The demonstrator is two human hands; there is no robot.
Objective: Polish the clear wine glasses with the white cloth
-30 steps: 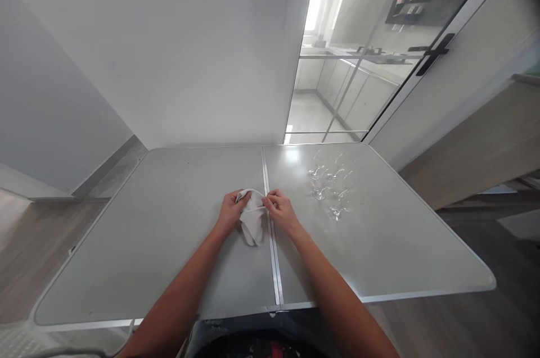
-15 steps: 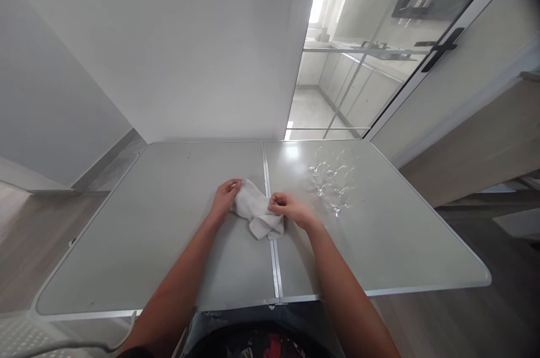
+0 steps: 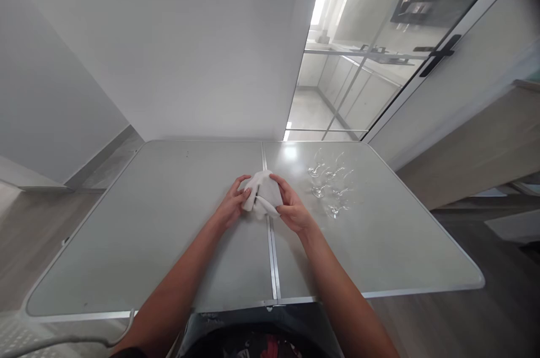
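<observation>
A white cloth (image 3: 269, 190) is bunched up between my two hands, over the metal seam of the folding table (image 3: 160, 234). My left hand (image 3: 234, 200) grips its left side, thumb on the near face. On the other side my right hand (image 3: 291, 204) holds the cloth with the fingers at its top right and the thumb at its lower right edge. Whether anything is wrapped inside the cloth cannot be seen. Several clear stemmed glasses (image 3: 318, 191) stand close together on the table, right of my right hand.
Behind the table rises a plain white wall (image 3: 202, 54). A glass-paned door (image 3: 358, 66) with a black handle (image 3: 441, 55) is at the back right. A pale cable (image 3: 84, 340) runs past the table's near left edge.
The cloth has been gathered from a loose, drooping spread into a compact bundle. My hands have come closer together and now wrap around its sides.
</observation>
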